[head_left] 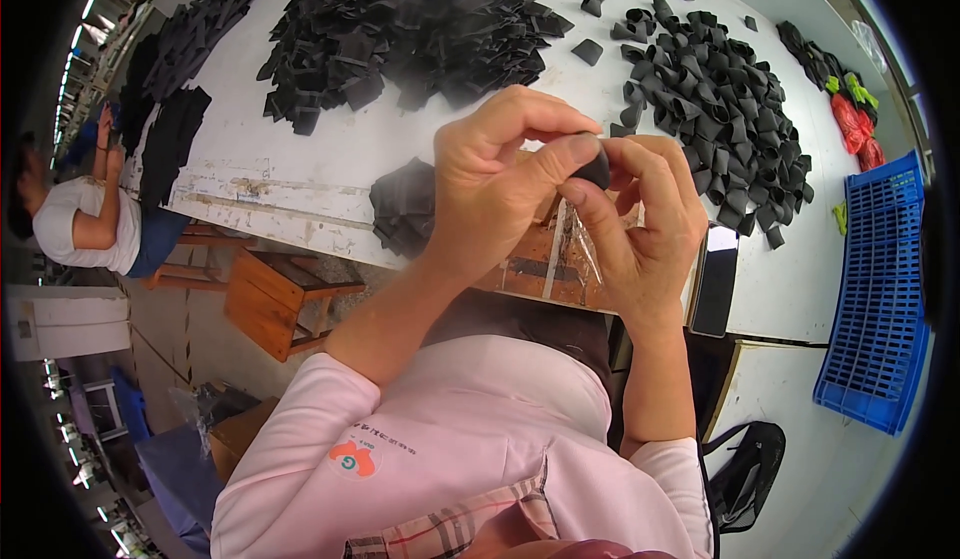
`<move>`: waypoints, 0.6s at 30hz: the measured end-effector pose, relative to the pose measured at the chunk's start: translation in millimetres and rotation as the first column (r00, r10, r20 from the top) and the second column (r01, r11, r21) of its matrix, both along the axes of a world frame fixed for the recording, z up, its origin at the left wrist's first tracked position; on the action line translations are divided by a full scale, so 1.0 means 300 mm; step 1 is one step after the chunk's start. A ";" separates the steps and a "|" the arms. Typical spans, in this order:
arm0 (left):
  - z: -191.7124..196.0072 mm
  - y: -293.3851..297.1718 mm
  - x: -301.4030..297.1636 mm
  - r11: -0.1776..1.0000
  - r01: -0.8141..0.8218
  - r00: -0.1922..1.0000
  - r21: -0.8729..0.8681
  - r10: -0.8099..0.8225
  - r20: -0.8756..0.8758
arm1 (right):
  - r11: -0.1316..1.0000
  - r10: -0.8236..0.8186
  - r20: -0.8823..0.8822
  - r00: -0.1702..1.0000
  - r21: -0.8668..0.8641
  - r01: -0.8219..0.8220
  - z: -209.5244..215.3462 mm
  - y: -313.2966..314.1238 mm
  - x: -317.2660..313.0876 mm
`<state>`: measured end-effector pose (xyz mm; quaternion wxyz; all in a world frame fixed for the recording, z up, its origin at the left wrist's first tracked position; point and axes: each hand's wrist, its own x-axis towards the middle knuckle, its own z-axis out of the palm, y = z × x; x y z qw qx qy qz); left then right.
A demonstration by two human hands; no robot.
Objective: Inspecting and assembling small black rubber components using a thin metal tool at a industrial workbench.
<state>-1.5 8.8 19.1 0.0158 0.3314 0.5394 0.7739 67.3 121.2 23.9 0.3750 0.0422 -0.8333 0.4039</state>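
Both hands, left hand [495, 184] and right hand [640, 219], meet above the white table [330, 159], fingertips pinched together on a small black piece [597, 167]; I judge that loosening either pinch could drop it among the black pile [725, 99].

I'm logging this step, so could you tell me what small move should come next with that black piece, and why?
Probably finish the fold: the left hand and right hand both pinch the small black piece at the fingertips, with the heap of folded pieces just beyond on the table.
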 end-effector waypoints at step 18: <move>-0.012 -0.011 -0.014 0.947 -0.026 0.938 0.322 -0.088 0.335 | 0.994 0.041 0.106 0.994 -0.102 -0.030 0.056 -0.013 -0.017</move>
